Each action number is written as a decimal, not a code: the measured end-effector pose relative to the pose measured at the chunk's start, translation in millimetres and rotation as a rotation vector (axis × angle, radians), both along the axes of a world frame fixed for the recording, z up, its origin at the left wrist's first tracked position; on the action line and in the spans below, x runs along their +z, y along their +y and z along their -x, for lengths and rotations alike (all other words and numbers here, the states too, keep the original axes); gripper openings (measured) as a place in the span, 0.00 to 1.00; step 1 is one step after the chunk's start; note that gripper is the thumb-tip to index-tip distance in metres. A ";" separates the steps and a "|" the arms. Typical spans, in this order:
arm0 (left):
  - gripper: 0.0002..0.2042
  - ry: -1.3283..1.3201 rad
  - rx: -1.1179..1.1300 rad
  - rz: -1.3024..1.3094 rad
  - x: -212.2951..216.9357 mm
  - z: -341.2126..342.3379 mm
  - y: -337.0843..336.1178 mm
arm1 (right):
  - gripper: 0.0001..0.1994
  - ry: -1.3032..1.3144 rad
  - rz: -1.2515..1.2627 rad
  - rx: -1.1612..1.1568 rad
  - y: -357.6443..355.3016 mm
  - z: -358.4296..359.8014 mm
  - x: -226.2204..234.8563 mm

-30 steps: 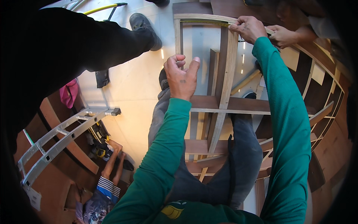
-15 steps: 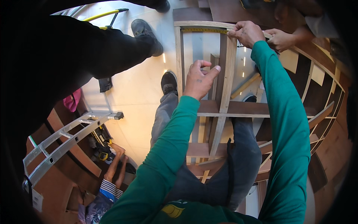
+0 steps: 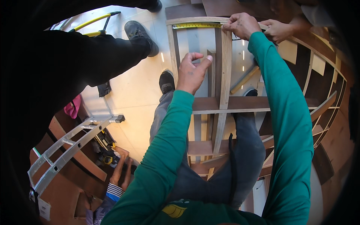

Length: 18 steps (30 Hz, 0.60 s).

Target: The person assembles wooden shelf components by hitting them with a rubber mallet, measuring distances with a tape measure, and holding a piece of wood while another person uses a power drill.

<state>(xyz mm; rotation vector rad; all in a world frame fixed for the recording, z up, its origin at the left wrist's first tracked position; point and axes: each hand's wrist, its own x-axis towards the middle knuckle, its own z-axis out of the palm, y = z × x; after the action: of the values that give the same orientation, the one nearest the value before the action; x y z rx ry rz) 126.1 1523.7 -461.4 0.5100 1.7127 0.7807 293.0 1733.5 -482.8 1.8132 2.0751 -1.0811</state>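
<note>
A yellow tape measure (image 3: pixel 197 25) is stretched along the inside of the top rail of a wooden frame (image 3: pixel 224 67). At the tape's right end, my right hand (image 3: pixel 243 25) is closed with its fingertips pinched on it, against the frame's upright. My left hand (image 3: pixel 192 74) hovers over the frame's left opening, its fingers curved and the thumb apart, holding nothing. Just right of my right hand is another person's hand (image 3: pixel 279 30); what it grips is mostly hidden.
The frame's curved ribbed section (image 3: pixel 311 75) extends to the right. My feet stand among its openings. Another person's dark-clad leg and shoe (image 3: pixel 137 32) are at the left. An aluminium ladder (image 3: pixel 69 141) lies lower left, near a person with striped shorts (image 3: pixel 114 190).
The view has shifted slightly, moving the frame a little left and up. The tape's yellow face shows more brightly. Both my hands keep about the same places relative to the frame.
</note>
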 end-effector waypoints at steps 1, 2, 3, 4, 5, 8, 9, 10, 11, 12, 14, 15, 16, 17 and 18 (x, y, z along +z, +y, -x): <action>0.25 -0.007 0.002 -0.002 1.5 2.9 1.7 | 0.20 -0.023 -0.020 0.013 1.0 -0.8 -1.9; 0.26 -0.020 0.004 -0.003 2.7 5.3 4.0 | 0.20 -0.046 -0.039 0.027 3.4 -2.5 -2.9; 0.26 -0.020 0.010 -0.002 4.8 6.9 5.0 | 0.20 -0.068 -0.058 0.043 4.4 -1.5 -3.8; 0.26 -0.021 0.016 -0.002 6.3 8.3 4.9 | 0.20 -0.083 -0.055 0.054 5.0 -1.8 -7.3; 0.26 -0.021 0.022 -0.003 7.3 9.4 3.0 | 0.19 -0.063 -0.070 0.066 4.3 -2.8 -9.9; 0.26 -0.043 0.014 0.032 8.8 12.6 -2.7 | 0.19 -0.034 -0.071 0.082 3.4 -5.2 -13.0; 0.26 -0.044 0.020 0.033 9.1 13.6 -3.5 | 0.19 -0.036 -0.076 0.077 3.0 -4.9 -13.4; 0.26 -0.045 0.026 0.034 9.6 14.4 -4.4 | 0.19 -0.039 -0.081 0.071 2.9 -4.5 -13.8; 0.26 -0.045 0.031 0.035 10.1 14.5 -5.2 | 0.19 -0.042 -0.087 0.065 2.8 -4.8 -13.9; 0.26 -0.050 0.034 0.037 10.7 15.1 -6.2 | 0.19 -0.047 -0.050 0.061 3.7 -3.9 -11.9; 0.26 -0.059 0.040 0.043 11.9 15.6 -7.9 | 0.19 -0.056 0.023 0.053 6.8 -4.0 -6.5; 0.26 -0.059 0.037 0.037 11.8 15.4 -9.4 | 0.18 -0.041 -0.021 0.069 5.0 -6.5 -8.6; 0.26 -0.059 0.034 0.031 11.6 15.0 -10.8 | 0.18 -0.026 -0.064 0.086 3.1 -9.2 -10.5; 0.26 -0.059 0.031 0.026 11.4 15.0 -12.1 | 0.18 -0.011 -0.108 0.102 1.4 -11.3 -12.9; 0.26 -0.056 0.036 0.031 11.2 16.3 -13.6 | 0.21 -0.063 -0.075 0.088 0.4 -5.1 -6.7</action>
<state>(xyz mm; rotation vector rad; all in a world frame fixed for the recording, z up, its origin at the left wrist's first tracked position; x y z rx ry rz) 109.8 1510.1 -450.2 0.4333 1.6836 0.7854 298.1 1733.9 -489.6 1.7465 2.1636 -0.9236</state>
